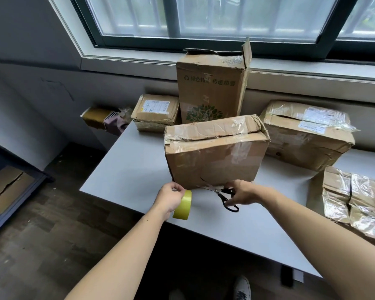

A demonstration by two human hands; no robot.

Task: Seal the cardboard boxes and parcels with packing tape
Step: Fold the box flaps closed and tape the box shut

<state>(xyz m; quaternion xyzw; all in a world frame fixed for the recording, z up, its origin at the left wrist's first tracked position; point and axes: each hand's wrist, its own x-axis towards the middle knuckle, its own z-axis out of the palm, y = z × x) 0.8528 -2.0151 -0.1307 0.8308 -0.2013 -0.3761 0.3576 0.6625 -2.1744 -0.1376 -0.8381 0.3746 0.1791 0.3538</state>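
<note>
A worn cardboard box with old clear tape stands on the white table, right in front of me. My left hand grips a yellow roll of packing tape at the box's lower left corner. My right hand holds black-handled scissors at the box's bottom edge, blades pointing left toward the tape. Whether a strip of tape runs between roll and box is hard to tell.
A tall open-topped box stands behind, with a small parcel to its left and a taped box to the right. A foil-taped parcel lies at the right edge. Another box sits on the floor at left.
</note>
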